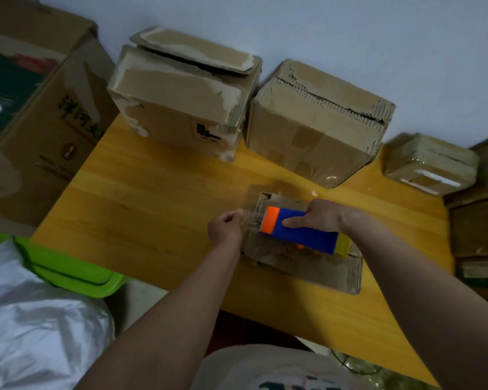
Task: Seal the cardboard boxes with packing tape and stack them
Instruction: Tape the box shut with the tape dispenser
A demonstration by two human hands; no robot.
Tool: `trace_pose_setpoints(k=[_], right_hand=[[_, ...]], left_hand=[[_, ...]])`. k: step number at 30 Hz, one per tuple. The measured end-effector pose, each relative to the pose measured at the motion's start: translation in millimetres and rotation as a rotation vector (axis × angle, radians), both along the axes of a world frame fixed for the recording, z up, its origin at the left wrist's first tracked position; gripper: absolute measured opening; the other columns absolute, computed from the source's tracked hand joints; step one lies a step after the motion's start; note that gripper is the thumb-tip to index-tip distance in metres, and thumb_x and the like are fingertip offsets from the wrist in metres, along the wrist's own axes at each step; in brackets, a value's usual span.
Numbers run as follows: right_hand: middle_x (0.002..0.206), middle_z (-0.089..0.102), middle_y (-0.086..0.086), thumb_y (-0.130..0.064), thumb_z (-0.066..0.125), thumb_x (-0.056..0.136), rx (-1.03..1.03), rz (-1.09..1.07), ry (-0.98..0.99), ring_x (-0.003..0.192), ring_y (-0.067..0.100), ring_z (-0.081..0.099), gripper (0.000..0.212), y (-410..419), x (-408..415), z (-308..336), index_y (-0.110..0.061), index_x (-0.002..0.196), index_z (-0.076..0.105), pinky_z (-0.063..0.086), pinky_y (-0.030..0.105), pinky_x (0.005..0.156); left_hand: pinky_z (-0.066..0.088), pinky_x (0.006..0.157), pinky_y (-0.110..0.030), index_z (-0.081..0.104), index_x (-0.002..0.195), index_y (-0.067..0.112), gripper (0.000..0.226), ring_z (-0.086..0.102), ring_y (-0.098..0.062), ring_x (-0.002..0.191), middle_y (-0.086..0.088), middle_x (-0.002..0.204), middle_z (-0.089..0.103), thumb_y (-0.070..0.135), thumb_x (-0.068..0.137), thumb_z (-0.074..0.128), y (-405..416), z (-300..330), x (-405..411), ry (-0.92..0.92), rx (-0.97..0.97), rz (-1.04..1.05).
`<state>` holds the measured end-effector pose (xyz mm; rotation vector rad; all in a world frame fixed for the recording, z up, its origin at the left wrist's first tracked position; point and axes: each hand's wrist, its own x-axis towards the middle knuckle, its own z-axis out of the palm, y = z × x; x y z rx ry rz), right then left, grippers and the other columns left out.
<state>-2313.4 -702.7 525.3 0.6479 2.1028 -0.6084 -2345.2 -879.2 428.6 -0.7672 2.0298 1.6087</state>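
Presently we note a yellow wooden tabletop [141, 209] against a pale wall. At far left stands a large printed carton [40, 128]. Along the back edge sit two worn cardboard boxes, the left box [181, 108] and the middle box [313, 128] just beside each other, with a smaller taped box [428, 164] apart to the right. Nearer us lies a small flat box [302, 260]. Above it our right hand [319, 218] holds the blue and orange tape dispenser [299, 229], grip clamped round it. Our left hand [226, 226] pinches the clear tape end [251, 218] drawn from it.
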Motion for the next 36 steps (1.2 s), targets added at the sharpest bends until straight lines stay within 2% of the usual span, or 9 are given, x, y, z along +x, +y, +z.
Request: trace_pose_setpoints(k=[8,13,18,21,24,28,30,32,36], right_hand=[[0.087,0.057,0.003,-0.066,0.059,0.079,0.057,0.024,-0.016,0.083,0.021,0.056,0.058,-7,-5,-3,-0.013,0.102,0.054,0.039,0.028,0.064],[0.084,0.057,0.002,-0.067,0.059,0.078,0.044,0.018,-0.029,0.078,0.019,0.055,0.054,-6,-5,-4,-0.015,0.093,0.054,0.038,0.028,0.062],[0.087,0.06,0.005,-0.068,0.059,0.078,0.044,0.017,-0.024,0.081,0.021,0.057,0.052,-3,-4,-6,-0.017,0.088,0.054,0.039,0.029,0.066],[0.09,0.06,0.005,-0.068,0.059,0.077,0.039,0.012,-0.036,0.082,0.021,0.057,0.053,-3,-4,-7,-0.017,0.09,0.054,0.04,0.031,0.069],[0.091,0.061,0.005,-0.069,0.059,0.077,0.033,0.013,-0.043,0.082,0.021,0.057,0.054,-1,-4,-6,-0.017,0.092,0.054,0.04,0.03,0.067],[0.09,0.063,0.007,-0.068,0.059,0.077,0.01,0.022,-0.03,0.08,0.021,0.058,0.055,2,-2,-5,-0.015,0.092,0.057,0.04,0.03,0.068],[0.093,0.064,0.008,-0.068,0.059,0.077,0.007,0.021,-0.02,0.081,0.022,0.059,0.057,2,0,-4,-0.014,0.095,0.059,0.04,0.031,0.069],[0.095,0.065,0.009,-0.068,0.059,0.077,-0.002,0.02,-0.014,0.083,0.023,0.06,0.059,4,2,-4,-0.012,0.097,0.06,0.041,0.031,0.068],[0.091,0.065,0.007,-0.069,0.059,0.076,-0.015,0.024,-0.024,0.082,0.023,0.061,0.057,8,7,-2,-0.015,0.093,0.061,0.042,0.031,0.068]], left_hand=[[0.043,0.075,-0.027,0.073,0.108,0.008,0.026,0.061,-0.02,0.097,-0.007,0.115,0.068,0.026,0.097,0.058,4,-15,-1,0.024,-0.182,-0.333],[0.047,0.088,-0.036,0.054,0.13,0.009,0.052,0.056,-0.029,0.111,-0.011,0.135,0.044,0.038,0.089,0.067,2,-18,-4,-0.027,-0.414,-0.411],[0.046,0.066,-0.026,0.074,0.102,0.017,0.018,0.054,-0.006,0.075,-0.001,0.094,0.071,0.025,0.097,0.058,-6,-3,23,0.364,-0.253,-0.413],[0.03,0.052,-0.029,0.05,0.059,0.025,0.045,0.037,-0.01,0.053,0.004,0.058,0.045,0.034,0.102,0.045,-11,-8,37,0.274,-0.201,-0.511],[0.018,0.047,-0.032,0.049,0.063,0.006,0.06,0.029,-0.015,0.05,-0.002,0.058,0.035,0.042,0.105,0.026,-13,-7,27,0.051,-0.324,-0.697],[0.022,0.05,-0.03,0.052,0.065,0.015,0.051,0.041,-0.02,0.064,-0.001,0.064,0.043,0.04,0.105,0.031,-7,-3,15,0.148,-0.269,-0.674],[0.033,0.059,-0.028,0.07,0.09,0.014,0.038,0.055,-0.02,0.08,-0.001,0.084,0.063,0.036,0.103,0.043,0,-5,15,0.205,-0.176,-0.614],[0.042,0.073,-0.027,0.07,0.117,0.012,0.034,0.061,-0.022,0.1,-0.005,0.111,0.069,0.034,0.1,0.049,5,-13,16,0.2,-0.157,-0.544],[0.045,0.092,-0.041,0.071,0.114,0.02,0.035,0.051,-0.027,0.112,-0.006,0.12,0.06,0.042,0.099,0.048,14,-22,16,0.191,-0.312,-0.511]])
